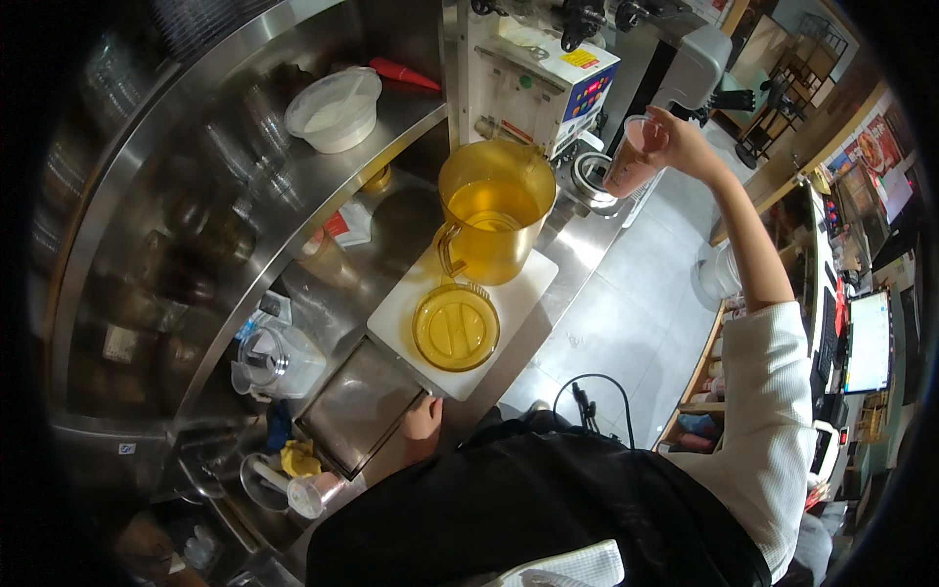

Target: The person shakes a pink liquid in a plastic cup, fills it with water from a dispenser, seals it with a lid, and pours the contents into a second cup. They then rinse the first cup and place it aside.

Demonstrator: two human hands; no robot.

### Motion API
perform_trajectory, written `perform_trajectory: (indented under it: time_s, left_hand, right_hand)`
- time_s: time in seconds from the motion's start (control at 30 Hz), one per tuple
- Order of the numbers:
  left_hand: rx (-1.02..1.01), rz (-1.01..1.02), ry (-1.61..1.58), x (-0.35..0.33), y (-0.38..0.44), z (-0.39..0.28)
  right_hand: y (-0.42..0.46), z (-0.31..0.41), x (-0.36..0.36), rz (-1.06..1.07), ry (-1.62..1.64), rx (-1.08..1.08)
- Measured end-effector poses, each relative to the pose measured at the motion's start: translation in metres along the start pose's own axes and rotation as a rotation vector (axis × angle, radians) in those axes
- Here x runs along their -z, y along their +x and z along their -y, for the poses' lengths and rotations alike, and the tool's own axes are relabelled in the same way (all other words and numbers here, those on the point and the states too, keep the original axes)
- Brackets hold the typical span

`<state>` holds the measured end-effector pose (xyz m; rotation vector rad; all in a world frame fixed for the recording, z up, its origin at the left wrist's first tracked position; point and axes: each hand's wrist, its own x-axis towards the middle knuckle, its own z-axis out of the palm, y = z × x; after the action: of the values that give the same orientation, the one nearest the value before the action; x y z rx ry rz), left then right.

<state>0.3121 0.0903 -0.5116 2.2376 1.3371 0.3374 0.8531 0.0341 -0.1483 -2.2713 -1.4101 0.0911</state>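
My right hand (688, 147) is raised and grips a clear plastic cup (635, 165) by its rim. The cup leans and looks pinkish inside. Below it is a round metal-rimmed fitting (593, 176) on the counter. My left hand (423, 420) rests with curled fingers at the corner of a framed metal drip tray (363, 411); whether it grips anything is unclear. Before me, a large amber plastic pitcher (499, 242) partly filled with liquid stands on a white cutting board (524, 297). Its round amber lid (456, 328) lies on the board beside it.
A dispensing machine (528, 81) stands at the back. A white tub (334, 114) sits on the steel shelf (389, 150). Left are a clear pitcher (282, 359), a yellow cloth (299, 458) and a lidded cup (312, 493). Another person's hand (147, 547) shows at lower left.
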Motion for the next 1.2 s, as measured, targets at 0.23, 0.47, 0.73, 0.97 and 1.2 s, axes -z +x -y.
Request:
perform_trajectory:
  time_s: [0.23, 0.47, 0.73, 0.97, 1.2]
  left_hand:
    - [0.14, -0.129, 0.029, -0.016, -0.005, -0.018]
    - [0.34, -0.12, 0.037, -0.015, -0.008, -0.066]
    - [0.428, -0.23, 0.027, -0.024, -0.014, -0.103]
    - [0.344, -0.297, 0.166, -0.032, -0.028, -0.116]
    - [0.331, -0.313, 0.225, -0.04, -0.047, -0.093]
  right_hand:
    - [0.075, -0.053, -0.018, -0.005, -0.092, 0.081]
    - [0.104, -0.097, -0.056, 0.082, -0.101, 0.133]
    - [0.107, -0.129, -0.074, 0.114, 0.011, 0.212]
    - [0.094, -0.135, -0.103, 0.117, 0.057, 0.176]
    - [0.089, -0.163, -0.15, 0.087, -0.014, 0.225]
